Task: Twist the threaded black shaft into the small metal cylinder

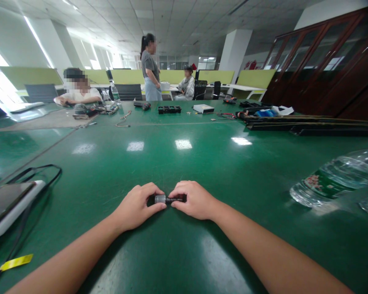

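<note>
Just above the green tabletop point(159, 155), or resting on it, is a small grey metal cylinder point(160, 199) with a dark ridged shaft point(173, 200) along the same line to its right. My left hand point(138, 206) pinches the cylinder between thumb and fingers. The thumb and fingers of my right hand point(194, 200) close around the shaft's far end, hiding part of it. Whether the two are one piece or separate parts I cannot tell.
On the left lies a white device point(37, 192) with a black strap. A clear water bottle point(328, 179) lies at right. Farther back are a black holder point(169, 110), a white box point(203, 108), a power tool point(142, 105) and long dark strips point(294, 122). Several people are beyond.
</note>
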### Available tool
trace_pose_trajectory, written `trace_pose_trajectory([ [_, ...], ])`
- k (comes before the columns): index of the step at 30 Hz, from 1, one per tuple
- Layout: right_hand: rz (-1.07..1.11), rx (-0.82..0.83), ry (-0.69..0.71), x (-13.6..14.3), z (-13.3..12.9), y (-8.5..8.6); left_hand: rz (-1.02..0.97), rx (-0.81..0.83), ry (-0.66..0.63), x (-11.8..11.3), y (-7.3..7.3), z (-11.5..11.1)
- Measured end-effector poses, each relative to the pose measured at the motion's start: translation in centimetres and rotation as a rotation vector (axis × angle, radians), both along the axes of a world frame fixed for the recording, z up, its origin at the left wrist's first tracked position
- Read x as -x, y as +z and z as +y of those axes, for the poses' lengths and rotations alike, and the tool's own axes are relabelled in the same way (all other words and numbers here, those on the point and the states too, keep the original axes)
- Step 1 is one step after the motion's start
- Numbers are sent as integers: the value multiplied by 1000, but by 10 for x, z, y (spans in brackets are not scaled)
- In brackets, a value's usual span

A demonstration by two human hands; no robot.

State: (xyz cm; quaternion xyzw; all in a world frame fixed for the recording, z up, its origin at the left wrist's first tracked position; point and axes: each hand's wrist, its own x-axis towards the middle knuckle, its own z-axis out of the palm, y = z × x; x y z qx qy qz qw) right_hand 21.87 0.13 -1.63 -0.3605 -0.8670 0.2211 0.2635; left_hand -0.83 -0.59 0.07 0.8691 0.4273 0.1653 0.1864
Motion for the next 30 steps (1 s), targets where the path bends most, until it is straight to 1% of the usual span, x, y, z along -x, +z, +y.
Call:
trace_pose_trajectory([
  [18, -33, 23, -5, -8, -1, 6, 0, 14, -3, 1, 0, -2],
  [25, -62, 24, -50, -10, -4, 8, -21, 11, -13, 3, -2, -1],
  [28, -80, 19, -62, -15, -3, 9, -19, 3, -15, 2, -2, -1],
  [30, -96, 48, -60, -21, 0, 10, -16, 7, -12, 2, -1, -1],
])
